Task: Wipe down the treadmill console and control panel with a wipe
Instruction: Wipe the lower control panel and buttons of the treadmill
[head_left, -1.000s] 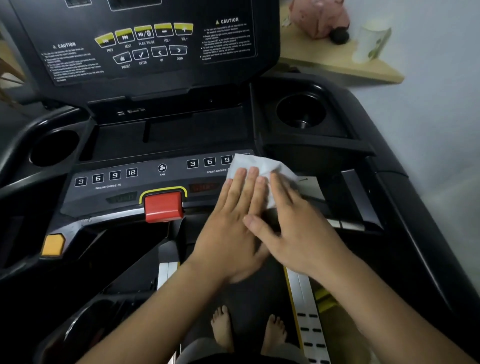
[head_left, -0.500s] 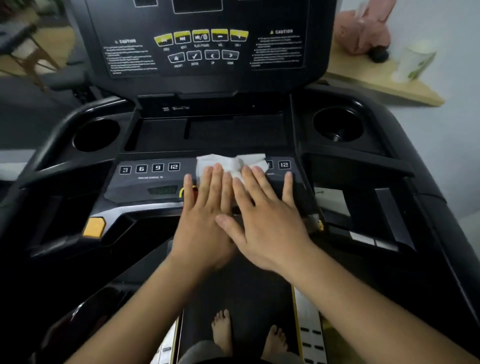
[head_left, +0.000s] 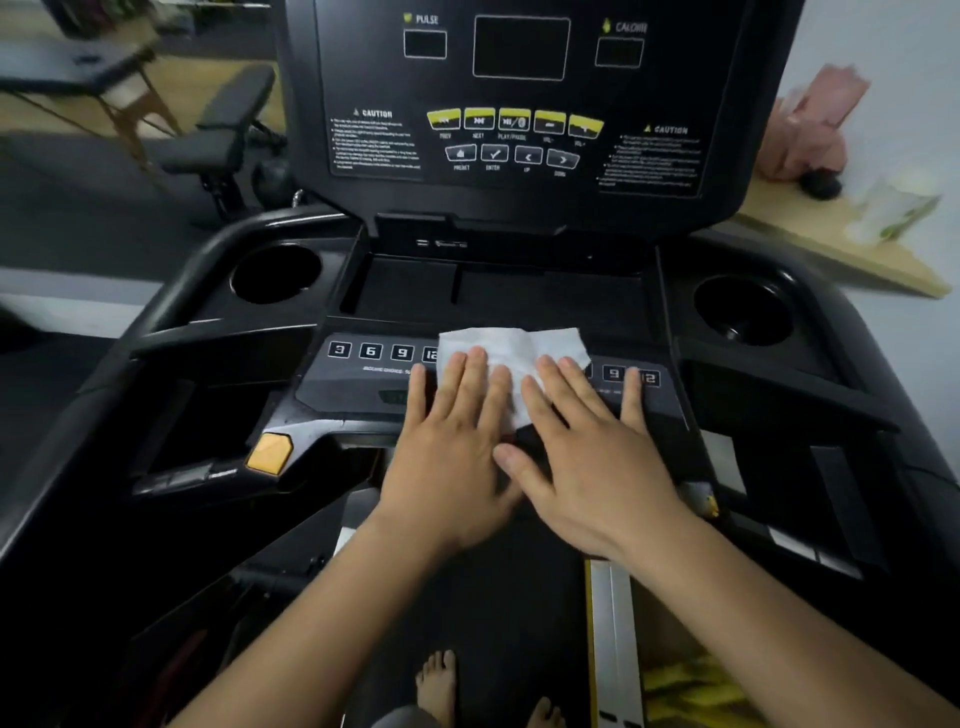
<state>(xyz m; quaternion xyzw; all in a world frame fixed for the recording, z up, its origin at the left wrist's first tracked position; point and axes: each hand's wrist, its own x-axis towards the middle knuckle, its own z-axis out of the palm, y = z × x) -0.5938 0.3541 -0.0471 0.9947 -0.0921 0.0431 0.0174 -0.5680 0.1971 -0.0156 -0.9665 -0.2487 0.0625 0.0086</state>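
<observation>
At far left, a round black cup holder (head_left: 275, 273) sat recessed in the treadmill's black plastic console (head_left: 498, 291). Nearer, an orange square button (head_left: 270, 453) stood on the left handle area. On the grey lower control panel (head_left: 358, 387), numbered keys lay just left of the white crumpled wipe (head_left: 511, 353). The left hand (head_left: 452, 457) lay flat, fingers extended and together, pressing the wipe's left half onto the panel. The right hand (head_left: 597, 457) lay flat likewise, fingers slightly spread, on its right half. A second cup holder (head_left: 743, 312) sat at far right.
</observation>
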